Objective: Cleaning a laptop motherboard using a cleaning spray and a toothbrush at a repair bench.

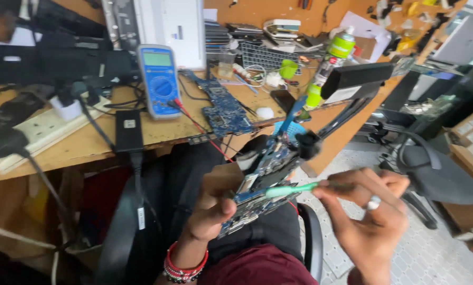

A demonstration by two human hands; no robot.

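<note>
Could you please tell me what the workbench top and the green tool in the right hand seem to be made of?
The workbench top looks like bare wood or plywood: tan, matte, scuffed, with a raw board edge. The green tool, held in the right hand against the blue circuit board that the left hand holds, looks like smooth moulded plastic, evenly coloured with a soft sheen; blur leaves it uncertain.

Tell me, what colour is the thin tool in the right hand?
Light green. The brush-like tool in the right hand shows best in the head view.
</note>
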